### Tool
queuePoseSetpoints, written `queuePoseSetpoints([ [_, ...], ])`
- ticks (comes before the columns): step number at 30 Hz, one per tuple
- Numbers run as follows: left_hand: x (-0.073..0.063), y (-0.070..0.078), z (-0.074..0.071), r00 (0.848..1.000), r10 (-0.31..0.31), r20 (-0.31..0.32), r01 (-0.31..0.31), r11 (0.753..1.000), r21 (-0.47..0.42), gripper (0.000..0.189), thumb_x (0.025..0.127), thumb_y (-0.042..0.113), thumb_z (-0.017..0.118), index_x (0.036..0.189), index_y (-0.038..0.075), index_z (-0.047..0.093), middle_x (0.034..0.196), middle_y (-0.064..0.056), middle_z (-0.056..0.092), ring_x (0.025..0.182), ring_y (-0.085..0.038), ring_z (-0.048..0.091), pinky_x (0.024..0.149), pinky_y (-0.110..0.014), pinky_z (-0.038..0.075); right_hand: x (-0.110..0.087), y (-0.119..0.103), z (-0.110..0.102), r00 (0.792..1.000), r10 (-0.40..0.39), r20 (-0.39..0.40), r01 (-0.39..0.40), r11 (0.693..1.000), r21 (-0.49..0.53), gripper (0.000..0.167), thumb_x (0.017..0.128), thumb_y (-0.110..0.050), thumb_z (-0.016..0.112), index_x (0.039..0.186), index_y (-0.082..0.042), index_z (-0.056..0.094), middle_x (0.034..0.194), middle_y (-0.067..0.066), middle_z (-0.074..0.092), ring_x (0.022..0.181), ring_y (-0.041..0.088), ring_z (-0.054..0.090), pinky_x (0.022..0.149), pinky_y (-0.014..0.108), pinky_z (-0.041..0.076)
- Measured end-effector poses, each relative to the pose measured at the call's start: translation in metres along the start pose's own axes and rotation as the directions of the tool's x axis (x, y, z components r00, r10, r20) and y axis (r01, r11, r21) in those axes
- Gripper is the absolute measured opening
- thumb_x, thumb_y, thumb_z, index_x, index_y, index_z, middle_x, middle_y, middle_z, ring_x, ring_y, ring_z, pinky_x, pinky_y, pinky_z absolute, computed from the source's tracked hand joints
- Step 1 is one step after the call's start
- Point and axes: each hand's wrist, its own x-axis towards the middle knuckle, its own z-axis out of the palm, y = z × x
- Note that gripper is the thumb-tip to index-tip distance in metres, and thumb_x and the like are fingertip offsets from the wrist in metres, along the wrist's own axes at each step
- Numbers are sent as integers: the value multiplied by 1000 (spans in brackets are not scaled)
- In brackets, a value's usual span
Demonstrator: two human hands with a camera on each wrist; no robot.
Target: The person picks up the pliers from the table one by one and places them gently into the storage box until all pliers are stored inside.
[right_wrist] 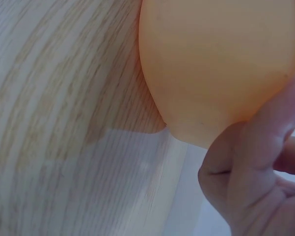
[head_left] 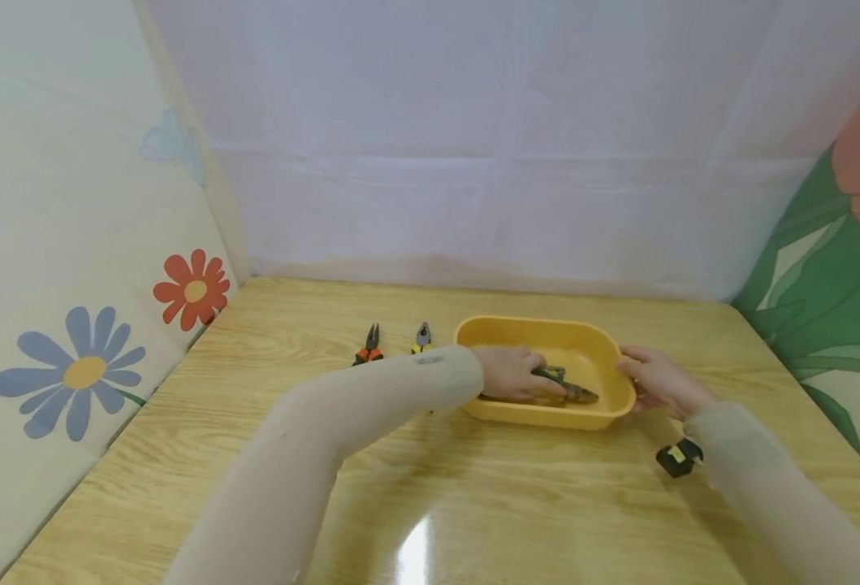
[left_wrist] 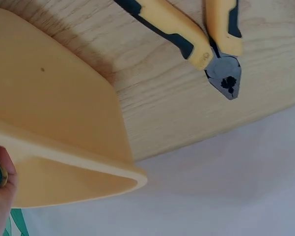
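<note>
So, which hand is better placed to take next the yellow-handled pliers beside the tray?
Probably the left hand, nearer the yellow-handled pliers, though it holds other pliers inside the tray. The right hand grips the tray's right end.

on surface point(head_left: 546, 504): tray point(head_left: 539, 416) | in tray: first pliers point(head_left: 581, 394) | left of tray: second pliers point(head_left: 423, 335) | farther left: third pliers point(head_left: 369, 353)

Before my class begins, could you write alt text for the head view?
A person's left hand holds pliers inside a yellow tub on a table, while the right hand grips the tub's right end. Orange-handled pliers and yellow-handled pliers lie left of the tub.
</note>
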Motion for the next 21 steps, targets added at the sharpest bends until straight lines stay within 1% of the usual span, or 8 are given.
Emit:
queuePoseSetpoints([
  [2,2,2,3,1000,-3,17,2,998,56,53,106,41,32,156,37,16,152,-8,31,127,-16,43,97,-25,42,0,1,1,1000,0,0,0,1000,-3,58,105,-14,32,148,15,6,94,9,61,66,13,60,54,27,53],
  [5,5,6,5,996,-38,76,33,998,62,56,107,32,34,157,37,8,154,-6,25,127,-14,42,87,-22,46,-1,2,2,1000,-2,-2,2,1000,-1,56,105,-13,32,148,14,7,91,8,61,64,13,59,53,27,52],
  [7,5,7,5,991,-67,116,64,998,29,61,107,22,36,157,37,5,156,-4,21,129,-14,39,81,-22,46,0,2,2,1000,-6,-1,6,1000,2,56,104,-12,32,148,14,8,92,9,61,64,13,59,53,27,52],
  [9,5,7,5,985,-93,143,99,994,-40,65,105,17,39,156,37,4,158,-2,17,133,-14,36,82,-22,46,0,3,2,1000,-10,3,10,1000,4,56,104,-12,32,148,15,8,95,11,61,65,13,60,53,27,52],
  [11,5,7,6,986,-97,135,109,991,-83,64,105,20,41,157,35,7,158,-1,19,134,-14,35,90,-23,45,0,3,2,1000,-10,7,10,1000,5,57,104,-12,32,147,15,7,98,15,60,66,14,60,53,27,52],
  [14,6,4,7,989,-93,114,107,986,-126,65,103,30,45,157,32,10,157,1,22,135,-13,36,102,-25,38,1,3,1,1000,-9,8,9,1000,1,57,104,-13,32,147,16,7,99,16,60,67,14,60,53,27,52],
  [17,6,0,8,991,-97,96,112,979,-170,68,101,35,49,158,29,11,155,1,27,134,-13,38,105,-26,36,2,2,1,1000,-11,12,11,1000,0,57,104,-13,32,147,15,7,97,14,60,66,14,60,53,26,52],
  [21,1,-8,6,988,-149,35,153,954,-257,70,100,41,50,158,24,14,153,-1,33,134,-15,38,107,-26,34,2,1,1,1000,-15,22,15,1000,11,58,105,-13,31,148,15,5,97,13,61,67,15,61,54,27,52],
])
